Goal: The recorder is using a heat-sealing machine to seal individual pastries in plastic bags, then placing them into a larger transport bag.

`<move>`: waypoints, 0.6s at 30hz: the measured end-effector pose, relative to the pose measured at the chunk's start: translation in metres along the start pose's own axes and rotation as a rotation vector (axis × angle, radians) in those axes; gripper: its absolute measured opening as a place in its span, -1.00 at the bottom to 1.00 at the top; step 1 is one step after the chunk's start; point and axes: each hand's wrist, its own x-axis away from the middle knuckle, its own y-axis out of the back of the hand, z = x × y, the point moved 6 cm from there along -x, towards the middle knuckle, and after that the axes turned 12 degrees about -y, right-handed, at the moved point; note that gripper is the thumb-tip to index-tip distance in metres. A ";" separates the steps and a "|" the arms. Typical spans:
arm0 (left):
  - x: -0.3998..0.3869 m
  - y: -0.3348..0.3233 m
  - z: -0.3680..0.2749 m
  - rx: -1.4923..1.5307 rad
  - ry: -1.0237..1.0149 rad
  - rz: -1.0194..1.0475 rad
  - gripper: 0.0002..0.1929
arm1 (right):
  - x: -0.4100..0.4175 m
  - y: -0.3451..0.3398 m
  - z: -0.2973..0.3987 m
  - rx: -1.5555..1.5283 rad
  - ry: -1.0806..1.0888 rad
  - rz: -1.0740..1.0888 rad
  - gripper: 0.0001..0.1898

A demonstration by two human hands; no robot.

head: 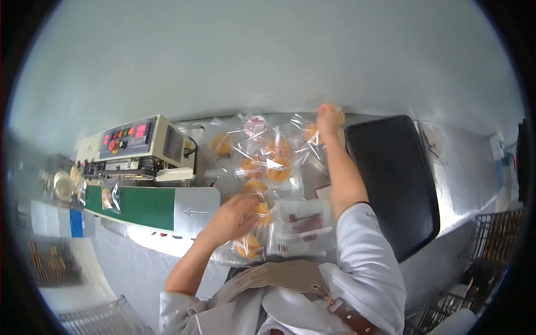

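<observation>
Several round orange-brown baked goods in clear plastic bags lie in a loose pile on the table before me. My left hand is blurred over the pile's near left part, beside a bagged baked good; whether it touches or holds one is not clear. Stretched to the far right of the pile, my right hand is at another bagged baked good, its fingers closed against it. A stack of flat printed clear bags lies nearest my body, between my forearms.
At left stands a band sealer with a green conveyor belt, a bagged item lying on it. A black tray is right of my right arm. A wall rises behind the table. Wire racks stand at the lower right.
</observation>
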 end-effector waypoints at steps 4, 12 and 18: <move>-0.053 0.020 0.085 -0.306 0.205 -0.277 -0.63 | -0.039 0.051 -0.031 -0.959 -0.204 0.101 -0.83; -0.045 -0.007 0.295 0.642 1.033 -0.472 -0.69 | 0.000 0.036 0.018 -0.499 -0.275 0.967 -0.64; -0.119 0.050 0.167 0.058 0.379 -0.651 -0.88 | -0.035 -0.095 -0.005 0.131 0.072 0.623 -0.68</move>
